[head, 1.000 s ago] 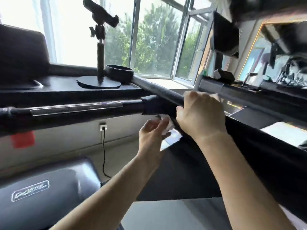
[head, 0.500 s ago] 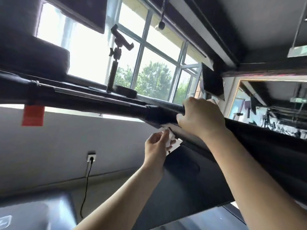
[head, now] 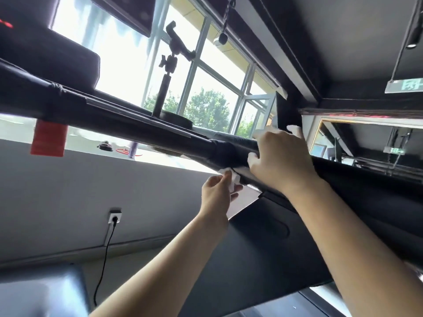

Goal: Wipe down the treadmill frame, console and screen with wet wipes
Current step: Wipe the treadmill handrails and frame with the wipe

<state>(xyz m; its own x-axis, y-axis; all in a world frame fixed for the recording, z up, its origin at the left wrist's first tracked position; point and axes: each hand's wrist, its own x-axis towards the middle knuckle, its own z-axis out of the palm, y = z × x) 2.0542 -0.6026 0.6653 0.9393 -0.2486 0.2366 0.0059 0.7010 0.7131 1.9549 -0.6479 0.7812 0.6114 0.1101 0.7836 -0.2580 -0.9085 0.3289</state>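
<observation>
Right grip (head: 282, 157) wraps over the black handrail (head: 137, 129) just past the joint where the padded sleeve begins. My fingers are curled across the top and my thumb is on the near side, so this grip is holding the rail. Left grip (head: 216, 194) sits just below it, pinching a bunched wet wipe (head: 234, 179) up against the underside of that same joint.

Over the last second neither grip has travelled along the rail; both are at the joint where they were. What has changed is my viewpoint. I have ducked and tipped my head back, so I now look up at the rail from beneath, with ceiling where I had been seeing the top of the console tray under the phone stand (head: 163, 94). The left grip has also come up a little, bringing the wipe onto the rail.

I take that to mean I am working the lower face of the frame at one spot rather than sweeping. By my judgement, the long run toward the red tag (head: 49, 138), the console and the screen are all still to do.

The wipe is small, crumpled and bright white, and only the part between my fingers and the rail shows. The rail is glossy, but I cannot tell whether it is wet or soiled. A pale patch shows past my right knuckles, either more wipe or glare.
</observation>
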